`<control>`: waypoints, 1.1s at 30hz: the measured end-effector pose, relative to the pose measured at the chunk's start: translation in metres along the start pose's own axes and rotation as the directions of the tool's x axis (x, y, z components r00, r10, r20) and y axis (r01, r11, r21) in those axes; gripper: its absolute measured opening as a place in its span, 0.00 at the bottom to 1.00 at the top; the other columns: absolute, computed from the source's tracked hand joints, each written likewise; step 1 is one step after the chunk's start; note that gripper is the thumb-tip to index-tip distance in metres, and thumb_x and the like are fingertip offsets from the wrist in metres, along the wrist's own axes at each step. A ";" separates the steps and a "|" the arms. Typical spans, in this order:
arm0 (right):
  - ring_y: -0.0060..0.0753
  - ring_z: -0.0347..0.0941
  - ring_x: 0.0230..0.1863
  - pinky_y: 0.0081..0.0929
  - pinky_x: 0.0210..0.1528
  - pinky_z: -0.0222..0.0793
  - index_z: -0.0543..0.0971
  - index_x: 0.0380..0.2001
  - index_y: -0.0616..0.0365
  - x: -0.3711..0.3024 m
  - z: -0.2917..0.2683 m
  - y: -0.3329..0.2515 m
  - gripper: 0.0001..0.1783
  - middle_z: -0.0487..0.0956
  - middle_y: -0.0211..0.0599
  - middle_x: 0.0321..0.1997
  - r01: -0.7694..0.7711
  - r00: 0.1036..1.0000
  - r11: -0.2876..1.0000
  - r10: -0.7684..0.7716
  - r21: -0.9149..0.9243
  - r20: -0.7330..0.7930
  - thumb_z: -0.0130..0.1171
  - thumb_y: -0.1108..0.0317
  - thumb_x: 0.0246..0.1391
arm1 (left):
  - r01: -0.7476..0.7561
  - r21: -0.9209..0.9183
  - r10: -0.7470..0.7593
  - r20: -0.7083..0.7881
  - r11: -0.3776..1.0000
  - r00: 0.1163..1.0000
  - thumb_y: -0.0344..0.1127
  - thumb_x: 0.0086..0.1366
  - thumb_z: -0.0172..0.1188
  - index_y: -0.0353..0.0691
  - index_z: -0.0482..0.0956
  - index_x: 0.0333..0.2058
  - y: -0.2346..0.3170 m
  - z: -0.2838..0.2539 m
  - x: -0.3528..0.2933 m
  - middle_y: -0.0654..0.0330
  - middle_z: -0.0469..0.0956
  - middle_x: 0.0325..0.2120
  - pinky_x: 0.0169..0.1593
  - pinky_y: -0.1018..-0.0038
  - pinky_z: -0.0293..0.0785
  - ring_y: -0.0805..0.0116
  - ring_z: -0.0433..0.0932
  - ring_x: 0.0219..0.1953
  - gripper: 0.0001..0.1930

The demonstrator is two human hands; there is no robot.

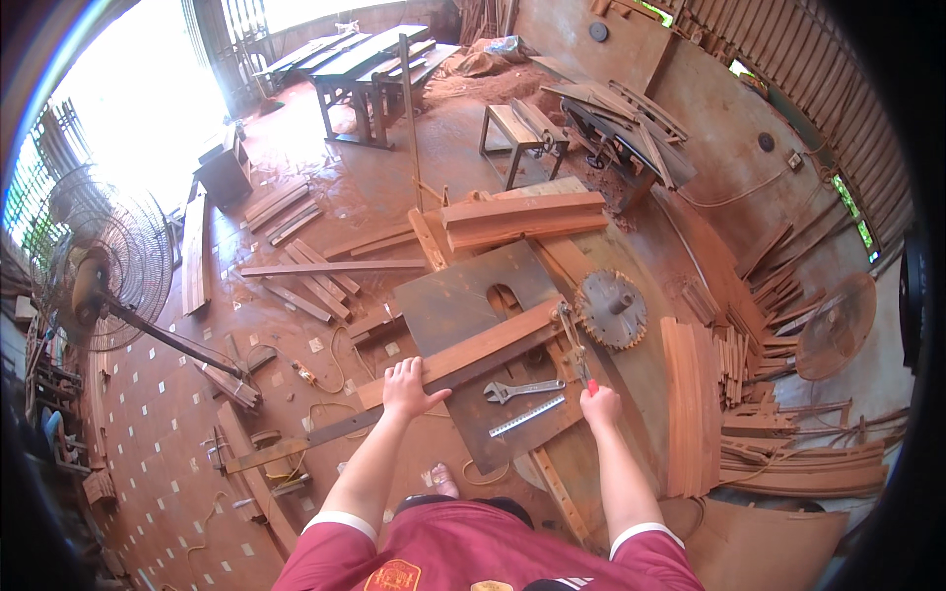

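Left hand (403,391), grip wide, rests on a reddish-brown wooden beam (478,347); right hand (600,405) holds a red-handled metal clamp (578,357).

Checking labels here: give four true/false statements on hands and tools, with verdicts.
1. The left hand rests on the long reddish-brown wooden beam. True.
2. The right hand grips the silver metal adjustable wrench. False: it grips a red handle; the wrench lies on the dark metal tabletop.
3. The white flat ruler lies beside the wrench. True.
4. The round toothed metal blade lies left of the beam. False: right of it.
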State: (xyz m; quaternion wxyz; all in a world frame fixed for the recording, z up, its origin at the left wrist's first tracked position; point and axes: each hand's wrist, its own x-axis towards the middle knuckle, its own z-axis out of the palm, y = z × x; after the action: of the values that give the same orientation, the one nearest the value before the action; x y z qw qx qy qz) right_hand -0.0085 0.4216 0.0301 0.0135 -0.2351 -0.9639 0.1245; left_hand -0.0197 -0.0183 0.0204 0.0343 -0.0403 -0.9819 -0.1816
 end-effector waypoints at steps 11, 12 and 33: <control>0.63 0.84 0.38 0.55 0.45 0.80 0.87 0.28 0.61 -0.001 -0.003 -0.003 0.20 0.85 0.57 0.32 0.009 1.000 1.000 -0.009 -0.001 -0.010 0.61 0.53 0.52 | -0.021 0.007 0.021 -0.077 1.000 0.997 0.75 0.50 0.70 0.35 0.73 0.59 -0.005 0.008 -0.005 0.51 0.78 0.55 0.65 0.59 0.65 0.54 0.75 0.60 0.52; 0.63 0.84 0.38 0.55 0.45 0.80 0.87 0.28 0.61 -0.002 -0.003 -0.002 0.20 0.86 0.56 0.32 0.012 1.000 1.000 -0.012 -0.004 -0.007 0.61 0.53 0.52 | -0.014 0.010 0.015 -0.068 1.000 0.998 0.76 0.50 0.70 0.35 0.73 0.59 -0.005 0.010 -0.008 0.52 0.78 0.55 0.65 0.59 0.65 0.55 0.75 0.60 0.52; 0.61 0.85 0.36 0.57 0.43 0.81 0.87 0.26 0.60 -0.038 -0.010 0.070 0.21 0.86 0.56 0.30 0.100 0.994 0.995 -0.100 -0.015 -0.040 0.61 0.51 0.52 | -0.005 0.079 0.011 -0.070 0.997 0.997 0.76 0.49 0.70 0.36 0.73 0.60 0.043 0.019 -0.071 0.53 0.78 0.52 0.63 0.59 0.66 0.54 0.75 0.57 0.53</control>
State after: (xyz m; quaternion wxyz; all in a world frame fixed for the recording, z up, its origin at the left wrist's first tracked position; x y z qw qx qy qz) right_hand 0.0575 0.4672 0.0241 0.0376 -0.1891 -0.9747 0.1128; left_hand 0.0536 0.0242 0.0122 0.0714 -0.0363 -0.9864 -0.1438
